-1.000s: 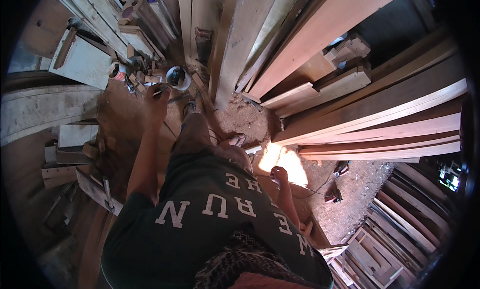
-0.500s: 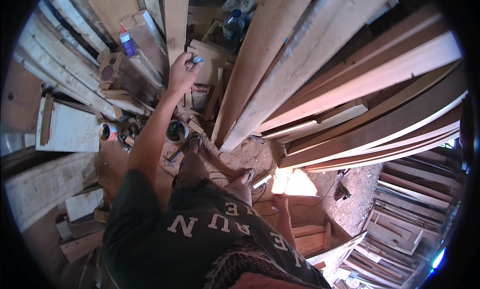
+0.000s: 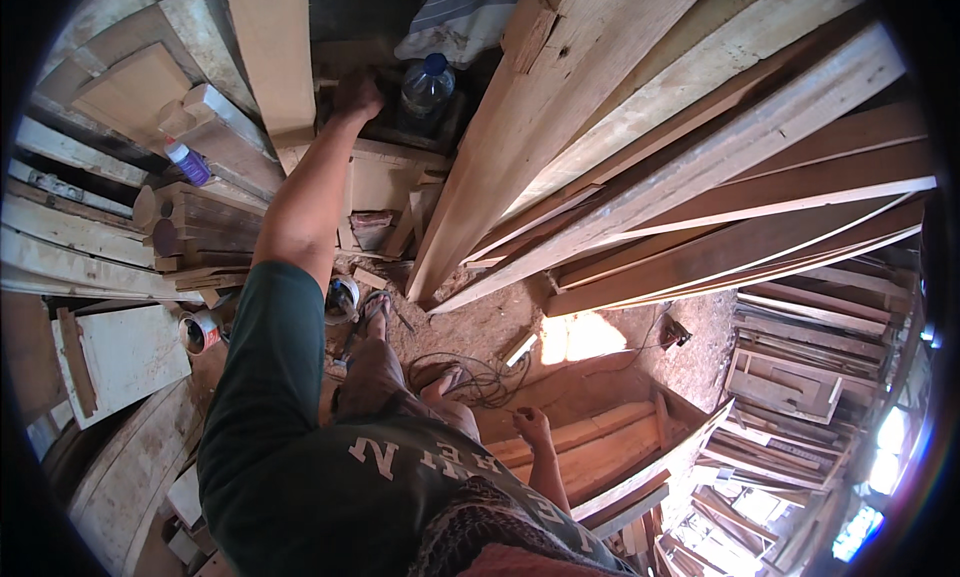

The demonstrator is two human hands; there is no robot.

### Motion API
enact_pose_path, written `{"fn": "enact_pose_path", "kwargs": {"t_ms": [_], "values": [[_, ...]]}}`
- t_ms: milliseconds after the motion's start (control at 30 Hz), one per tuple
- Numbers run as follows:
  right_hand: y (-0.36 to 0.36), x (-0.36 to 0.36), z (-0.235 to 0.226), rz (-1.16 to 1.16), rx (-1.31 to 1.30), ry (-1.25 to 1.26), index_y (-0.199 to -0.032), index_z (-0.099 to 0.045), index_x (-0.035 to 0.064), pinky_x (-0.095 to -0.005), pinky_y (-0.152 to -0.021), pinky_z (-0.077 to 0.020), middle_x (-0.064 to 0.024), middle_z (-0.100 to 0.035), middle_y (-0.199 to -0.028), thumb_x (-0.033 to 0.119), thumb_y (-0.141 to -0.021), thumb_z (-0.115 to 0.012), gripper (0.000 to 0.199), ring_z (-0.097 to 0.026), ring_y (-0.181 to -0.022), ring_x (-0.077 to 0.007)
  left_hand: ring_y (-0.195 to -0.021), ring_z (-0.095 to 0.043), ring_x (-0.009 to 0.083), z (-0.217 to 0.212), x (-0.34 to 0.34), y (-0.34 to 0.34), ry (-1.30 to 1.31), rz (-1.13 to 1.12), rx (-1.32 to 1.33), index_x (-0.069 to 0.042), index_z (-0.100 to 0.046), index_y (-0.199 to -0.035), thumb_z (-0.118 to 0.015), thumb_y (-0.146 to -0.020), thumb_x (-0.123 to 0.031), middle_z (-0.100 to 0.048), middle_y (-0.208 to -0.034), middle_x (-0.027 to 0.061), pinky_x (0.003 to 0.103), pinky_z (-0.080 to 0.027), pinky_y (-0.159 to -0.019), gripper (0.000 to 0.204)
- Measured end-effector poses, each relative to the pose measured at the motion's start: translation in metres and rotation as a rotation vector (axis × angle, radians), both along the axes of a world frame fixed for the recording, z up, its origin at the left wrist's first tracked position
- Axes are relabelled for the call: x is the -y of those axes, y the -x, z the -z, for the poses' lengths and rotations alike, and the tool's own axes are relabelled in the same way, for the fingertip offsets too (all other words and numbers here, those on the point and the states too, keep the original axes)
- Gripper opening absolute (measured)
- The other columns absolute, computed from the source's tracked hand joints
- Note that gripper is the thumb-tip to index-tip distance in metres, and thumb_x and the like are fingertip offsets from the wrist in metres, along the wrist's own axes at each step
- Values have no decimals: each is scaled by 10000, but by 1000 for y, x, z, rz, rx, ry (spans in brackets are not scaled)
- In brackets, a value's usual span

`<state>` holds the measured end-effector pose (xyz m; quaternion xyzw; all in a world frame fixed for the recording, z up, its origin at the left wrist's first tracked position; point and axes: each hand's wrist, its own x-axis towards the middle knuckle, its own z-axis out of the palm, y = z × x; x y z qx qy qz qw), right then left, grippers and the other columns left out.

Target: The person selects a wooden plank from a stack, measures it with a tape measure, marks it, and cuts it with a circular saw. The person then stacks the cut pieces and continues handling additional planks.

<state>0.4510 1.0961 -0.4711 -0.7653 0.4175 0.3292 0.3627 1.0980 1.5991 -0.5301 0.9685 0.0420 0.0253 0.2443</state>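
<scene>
Clear, blue-capped plastic bottle (image 3: 427,91) sits just right of your curled left hand (image 3: 358,96); can't tell if that, or your half-curled right hand (image 3: 534,427), holds anything. Move slow, don't topple it.

Dark green short-sleeved cotton-look T-shirt (image 3: 265,447), big white block lettering (image 3: 376,458) across the front, loose sleeve ending around the elbow; dark knit-look cloth with pale zigzag patterning (image 3: 465,527) at the neck. Greyish-brown fabric legwear (image 3: 372,385), length hard to tell, and dark strapped open sandals (image 3: 379,296). Left hand (image 3: 359,95) and right hand (image 3: 533,426) both bare.
</scene>
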Motion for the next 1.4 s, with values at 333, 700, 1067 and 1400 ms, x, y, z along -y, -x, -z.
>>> {"fn": "enact_pose_path", "kwargs": {"t_ms": [333, 700, 1067, 1400], "values": [[-13, 3, 3, 18, 67, 36, -1188, -674, -33, -310, -661, -563, -127, -736, -937, 206, -894, -725, 382, -708, -788, -166, -1136, -677, 420, 8, 14, -19, -47, -99, -134, -6, -707, -1166, -563, -968, -343, -701, -1198, 254, 532, -534, -971, 417], [-1, 5, 12, -77, 11, 84, -1189, -678, -20, -311, -662, -569, -122, -748, -958, 234, -902, -721, 385, -723, -809, -172, -1122, -676, 405, -9, 23, -20, -216, 220, -11, -98, -708, -1198, -538, -982, -284, -724, -1163, 203, 520, -527, -975, 332], [-143, -86, -62, -300, 237, -68, -1145, -674, -8, -410, -779, -557, -233, -723, -953, 230, -904, -712, 340, -727, -879, -312, -1047, -706, 344, -70, 21, 68, 545, -267, 110, -58, -695, -1171, -742, -877, -351, -737, -1113, 185, 429, -545, -888, 418], [-444, -301, -135, -606, 1009, -179, -1426, -400, -34, -527, -932, -500, -296, -548, -1230, 77, -878, -711, 640, -581, -1110, -478, -865, -687, 351, -107, 34, 282, 693, -180, 128, -17, -627, -1030, -782, -812, -133, -687, -956, 196, 429, -533, -771, 291]]}}
